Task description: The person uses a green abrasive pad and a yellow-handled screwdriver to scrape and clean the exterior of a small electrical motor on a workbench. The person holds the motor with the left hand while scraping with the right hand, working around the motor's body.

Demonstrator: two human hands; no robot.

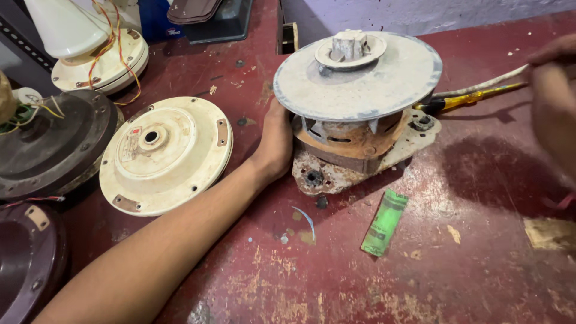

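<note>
- The left forearm stretches from the bottom-left corner up across the worn red table [420,282], the wrist straight, ending in the left hand [275,147] set flat against the side of the motor.
- The right hand [553,99] comes in at the right edge, blurred, fingers bunched near the end of a yellow-handled tool [474,97]; whether it clasps the tool I cannot tell.
- The ceiling fan motor [354,108] stands upright in the middle of the table, directly right of the left palm: a dusty grey round cover on top with a stubby shaft hub, a rusty orange core beneath, and a pitted cream base plate with screw holes.
- The left hand's fingers curve around the motor's far side, out of sight, the palm pressing on the rusty core; the hand is open, bracing rather than clenched.
- A cream fan housing cover [165,155] lies flat just left of that wrist.
- A small green strip [384,223] lies below the motor, right of the forearm.
</note>
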